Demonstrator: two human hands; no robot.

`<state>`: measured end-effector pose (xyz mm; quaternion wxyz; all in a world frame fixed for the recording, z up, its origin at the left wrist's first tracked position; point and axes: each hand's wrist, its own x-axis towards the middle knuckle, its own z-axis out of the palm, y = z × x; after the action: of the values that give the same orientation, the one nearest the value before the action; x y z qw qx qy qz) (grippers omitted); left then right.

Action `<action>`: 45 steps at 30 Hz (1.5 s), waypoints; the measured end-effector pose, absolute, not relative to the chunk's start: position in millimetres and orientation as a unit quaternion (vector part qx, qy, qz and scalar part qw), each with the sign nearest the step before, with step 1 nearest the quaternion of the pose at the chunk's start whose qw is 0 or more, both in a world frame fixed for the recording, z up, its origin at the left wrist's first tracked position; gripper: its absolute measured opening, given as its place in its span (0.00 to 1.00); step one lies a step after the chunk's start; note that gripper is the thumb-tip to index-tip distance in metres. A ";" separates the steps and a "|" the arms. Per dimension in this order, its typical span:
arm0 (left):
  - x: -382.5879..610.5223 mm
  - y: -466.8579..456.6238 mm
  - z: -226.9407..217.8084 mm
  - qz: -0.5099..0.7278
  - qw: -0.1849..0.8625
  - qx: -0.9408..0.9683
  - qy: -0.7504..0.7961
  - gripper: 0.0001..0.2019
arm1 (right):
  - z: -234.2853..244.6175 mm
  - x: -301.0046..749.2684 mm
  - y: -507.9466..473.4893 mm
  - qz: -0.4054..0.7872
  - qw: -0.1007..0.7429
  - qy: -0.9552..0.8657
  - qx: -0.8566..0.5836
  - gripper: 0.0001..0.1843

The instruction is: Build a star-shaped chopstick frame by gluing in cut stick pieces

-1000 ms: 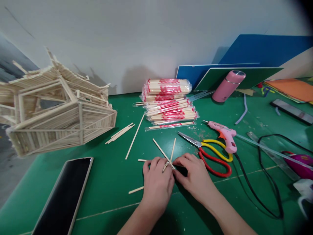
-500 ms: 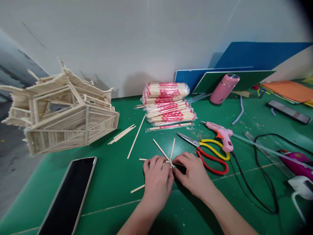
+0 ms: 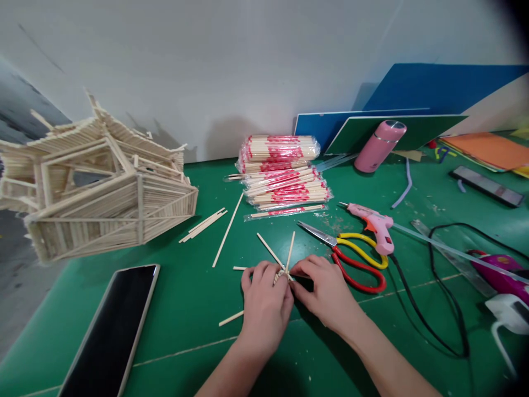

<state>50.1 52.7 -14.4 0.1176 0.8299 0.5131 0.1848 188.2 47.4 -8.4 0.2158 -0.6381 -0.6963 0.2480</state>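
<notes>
My left hand and my right hand rest on the green mat, fingertips meeting over a small cluster of thin wooden sticks. Both hands pinch the sticks where they cross; two stick ends fan up and away from the fingers. A short stick lies just left of my left hand. Red and yellow scissors lie right beside my right hand.
A stick-built house model stands at the left. A dark phone lies front left. Wrapped stick bundles sit at the back centre. A pink glue gun with black cord, a pink bottle and coloured boards fill the right.
Both hands stay pinched on the crossed sticks with only slight finger shifts. The view has swung a little; nothing on the mat moved.
</notes>
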 end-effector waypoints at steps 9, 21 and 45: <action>49.0 53.2 -15.6 0.194 0.104 0.833 0.508 0.07 | -9.3 188.0 47.6 0.260 0.264 -0.684 -0.628 0.03; 4.1 29.3 6.6 0.210 0.019 0.818 0.535 0.09 | -17.1 207.1 25.5 0.202 0.362 -0.674 -0.611 0.12; -45.8 -3.6 -13.6 0.177 -0.072 0.834 0.518 0.09 | -25.9 201.5 26.8 0.111 0.334 -0.747 -0.563 0.12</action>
<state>-45.8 -3.6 -13.6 -0.0722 0.8339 0.5178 0.1769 201.5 26.8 -25.9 0.3338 -0.5634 -0.7475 0.1111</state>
